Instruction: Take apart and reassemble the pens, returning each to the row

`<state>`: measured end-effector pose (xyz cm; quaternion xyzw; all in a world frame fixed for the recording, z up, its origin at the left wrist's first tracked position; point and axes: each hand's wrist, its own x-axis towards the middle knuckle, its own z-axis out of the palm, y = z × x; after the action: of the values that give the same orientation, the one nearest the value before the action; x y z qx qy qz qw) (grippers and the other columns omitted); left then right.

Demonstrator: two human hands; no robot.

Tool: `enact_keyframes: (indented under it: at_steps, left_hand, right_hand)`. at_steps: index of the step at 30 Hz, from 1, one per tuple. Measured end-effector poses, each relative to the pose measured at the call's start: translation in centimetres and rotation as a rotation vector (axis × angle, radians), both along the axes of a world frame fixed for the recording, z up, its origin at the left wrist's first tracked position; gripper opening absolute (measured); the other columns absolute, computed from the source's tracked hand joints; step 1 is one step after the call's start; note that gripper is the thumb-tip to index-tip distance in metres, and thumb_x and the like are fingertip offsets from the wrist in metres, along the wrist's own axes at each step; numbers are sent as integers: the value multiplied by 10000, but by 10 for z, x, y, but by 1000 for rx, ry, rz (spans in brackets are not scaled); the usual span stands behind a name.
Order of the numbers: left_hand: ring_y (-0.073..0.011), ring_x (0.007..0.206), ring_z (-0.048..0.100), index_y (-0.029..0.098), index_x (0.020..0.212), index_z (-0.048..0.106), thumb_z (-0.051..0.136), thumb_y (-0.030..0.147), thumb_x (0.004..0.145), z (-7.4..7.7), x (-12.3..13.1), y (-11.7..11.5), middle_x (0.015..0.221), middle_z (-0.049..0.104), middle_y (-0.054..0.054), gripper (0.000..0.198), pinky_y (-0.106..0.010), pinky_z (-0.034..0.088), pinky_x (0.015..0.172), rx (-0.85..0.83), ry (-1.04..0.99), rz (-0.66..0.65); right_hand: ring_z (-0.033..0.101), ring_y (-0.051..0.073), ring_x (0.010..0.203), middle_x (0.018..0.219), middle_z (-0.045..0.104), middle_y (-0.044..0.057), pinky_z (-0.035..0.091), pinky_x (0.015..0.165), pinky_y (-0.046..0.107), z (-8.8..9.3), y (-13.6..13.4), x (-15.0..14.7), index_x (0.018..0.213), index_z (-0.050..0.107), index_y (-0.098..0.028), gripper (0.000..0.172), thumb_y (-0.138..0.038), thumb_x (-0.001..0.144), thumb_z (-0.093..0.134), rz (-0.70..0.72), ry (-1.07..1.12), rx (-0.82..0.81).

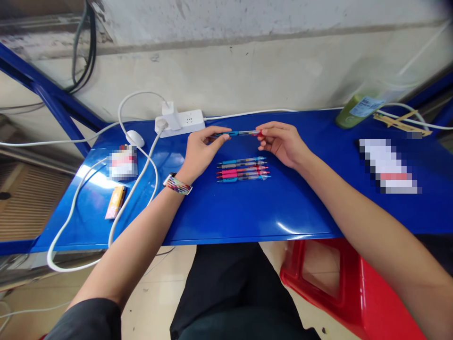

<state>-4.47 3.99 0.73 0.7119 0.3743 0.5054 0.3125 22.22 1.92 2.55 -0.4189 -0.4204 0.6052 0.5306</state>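
Note:
A pen (244, 133) with a blue grip end and a red far end is held level between my two hands, above the blue table near its back. My left hand (203, 150) pinches the blue end between thumb and fingers. The red end is pinched in my right hand (283, 141), whose lower fingers curl loosely. Just below, several pens (243, 170) lie side by side in a row, blue, grey, red and pink, all pointing the same way. A woven multicoloured watch band (179, 185) circles my left wrist.
On the blue table (255, 212), a white power strip (186, 123) with plugs and cables sits back left. A small yellow-and-pink box (115, 202) lies left. Right are a green-filled cup (357, 111) and a blurred white item (387, 165). A red stool (354, 288) stands below.

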Motion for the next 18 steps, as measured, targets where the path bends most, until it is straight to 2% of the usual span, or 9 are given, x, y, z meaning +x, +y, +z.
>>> enact_keyframes:
  at_steps: [3,6,9,13,18]
  left_hand:
    - [-222,1035,829,259,1145,904,854,269,1003,0,0,0,1154,896,-63,151,-362,673,947,25,-16,15]
    - [-213,1016,823,249,1141,900,865,275,995,0,0,1,1137,893,-62,152,-339,671,909,54,-27,21]
    - [-207,997,824,240,1142,895,893,292,972,-1,-1,3,1117,887,-64,178,-326,673,889,63,-50,-4]
    - [-189,907,820,237,1142,885,911,314,953,-3,-1,5,1042,868,-54,206,-324,686,858,8,-121,-55]
    - [-180,872,820,230,1118,872,931,295,925,-3,0,6,962,845,-42,211,-319,693,853,-32,-168,-69]
  right_hand:
    - [650,138,612,723,711,-7,656,634,275,3,1,2,1049,834,-214,206,-315,871,847,101,119,-71]
    - [704,156,669,801,758,10,657,632,265,2,4,6,1158,791,-215,267,-404,973,754,164,258,-99]
    - [728,146,704,857,789,7,660,648,241,-2,8,9,1182,752,-226,217,-344,1006,707,207,357,-103]
    - [715,139,680,846,787,-7,661,642,242,-6,11,12,1133,732,-244,136,-266,1002,701,219,377,-126]
    - [733,148,720,864,791,-16,658,643,250,-6,10,10,1180,743,-254,174,-289,1029,666,200,371,-135]
